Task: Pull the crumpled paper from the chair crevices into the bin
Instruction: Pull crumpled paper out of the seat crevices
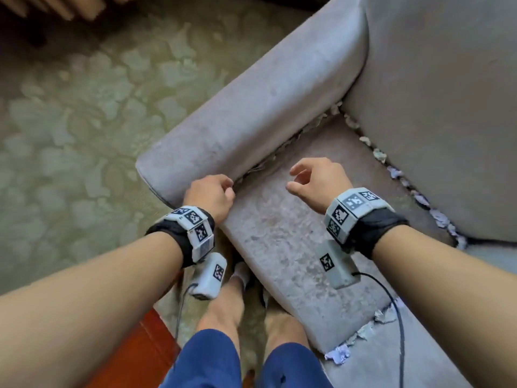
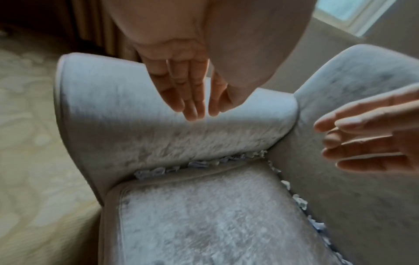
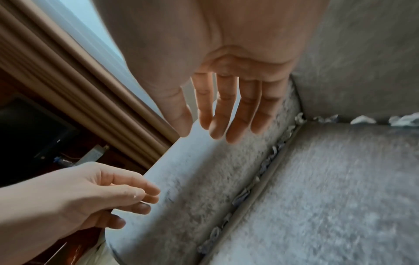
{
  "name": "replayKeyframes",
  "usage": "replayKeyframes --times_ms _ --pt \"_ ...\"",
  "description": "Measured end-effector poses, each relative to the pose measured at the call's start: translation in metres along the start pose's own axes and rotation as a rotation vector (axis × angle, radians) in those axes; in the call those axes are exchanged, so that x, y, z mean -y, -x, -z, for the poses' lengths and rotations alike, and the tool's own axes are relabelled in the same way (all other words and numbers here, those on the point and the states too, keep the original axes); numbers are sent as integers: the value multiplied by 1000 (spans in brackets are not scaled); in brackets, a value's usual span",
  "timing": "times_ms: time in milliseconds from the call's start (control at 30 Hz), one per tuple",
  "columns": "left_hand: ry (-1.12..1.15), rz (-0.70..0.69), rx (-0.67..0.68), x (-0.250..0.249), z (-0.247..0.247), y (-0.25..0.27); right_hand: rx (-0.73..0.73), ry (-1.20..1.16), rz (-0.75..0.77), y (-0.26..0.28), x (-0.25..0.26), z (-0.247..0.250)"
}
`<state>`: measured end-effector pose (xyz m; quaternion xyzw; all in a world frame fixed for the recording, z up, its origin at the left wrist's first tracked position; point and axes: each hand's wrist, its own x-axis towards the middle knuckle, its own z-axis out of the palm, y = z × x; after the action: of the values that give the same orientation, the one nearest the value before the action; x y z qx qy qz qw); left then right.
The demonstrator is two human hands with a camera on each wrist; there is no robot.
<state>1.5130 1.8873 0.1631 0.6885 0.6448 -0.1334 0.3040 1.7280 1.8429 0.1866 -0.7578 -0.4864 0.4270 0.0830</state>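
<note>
Crumpled paper scraps line the crevices of a grey armchair: along the left armrest [image 1: 282, 151] [image 2: 158, 173] [image 3: 242, 195], under the backrest [image 1: 380, 155] [image 3: 362, 119], and along the right side of the seat [image 1: 361, 334]. My left hand [image 1: 230, 186] [image 2: 199, 111] hovers at the front end of the left crevice, its fingers loose and holding nothing. My right hand [image 1: 291, 179] [image 3: 215, 132] hangs over the seat cushion [image 1: 279, 233], fingers relaxed and empty. No bin is in view.
The padded left armrest [image 1: 246, 121] rises beside the left hand, and the backrest [image 1: 433, 93] stands behind the seat. Patterned carpet [image 1: 70, 135] lies left of the chair. A red-brown wooden surface [image 1: 134, 348] is near my legs.
</note>
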Motion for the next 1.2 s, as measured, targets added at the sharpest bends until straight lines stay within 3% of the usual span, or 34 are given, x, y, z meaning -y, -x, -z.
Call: replayKeyframes --times_ms 233,367,533,800,1200 --pt "45 161 25 39 -90 -61 61 -24 2 -83 -27 -85" --pt "62 192 47 57 -136 -78 105 -38 0 -108 -42 -128" --pt "73 219 -18 68 -176 -101 106 -42 26 -130 -60 -164" --pt "103 315 3 67 -188 -127 111 -10 22 -137 -85 -186" --pt "171 171 -76 76 -186 -111 63 17 120 -162 -43 -203"
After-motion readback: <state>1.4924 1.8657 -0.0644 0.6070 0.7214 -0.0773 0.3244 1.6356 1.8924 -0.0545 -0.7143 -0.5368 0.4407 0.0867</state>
